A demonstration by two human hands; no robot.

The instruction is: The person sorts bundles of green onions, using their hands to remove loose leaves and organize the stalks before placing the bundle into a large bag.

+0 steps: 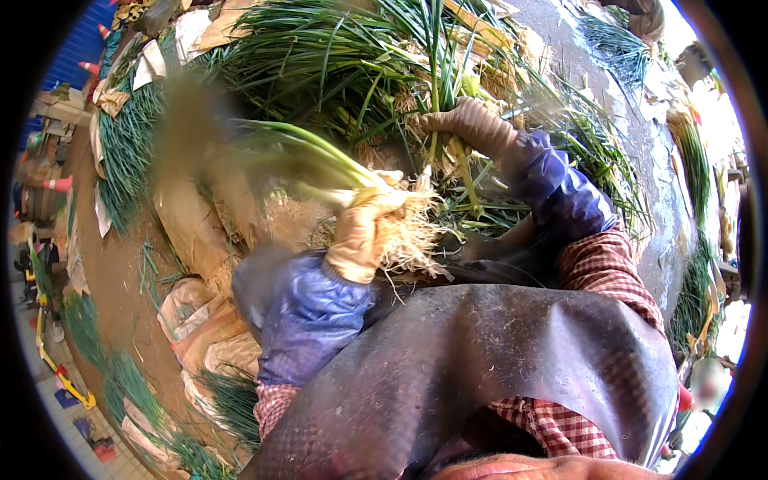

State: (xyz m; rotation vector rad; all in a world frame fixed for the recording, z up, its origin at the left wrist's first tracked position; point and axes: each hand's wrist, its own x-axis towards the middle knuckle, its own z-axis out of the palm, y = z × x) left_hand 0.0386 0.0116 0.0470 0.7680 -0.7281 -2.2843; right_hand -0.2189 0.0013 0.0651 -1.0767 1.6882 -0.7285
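Note:
My left hand, in a tan work glove, is closed around a small bunch of green onions. Their pale roots stick out to the right of the glove, and the green leaves stretch up and to the left, partly blurred. Farther off and to the right, my right hand is also gloved and closed. Green onion stalks rise upright from its fingers, with a paler piece hanging below. Beyond both hands lies a large heap of green onions, leaves pointing left.
A dark apron covers my lap. Brown sacking and crumpled sacks lie on the left. More green onion piles line the ground. Wet pavement runs along the right, with another person at the far right.

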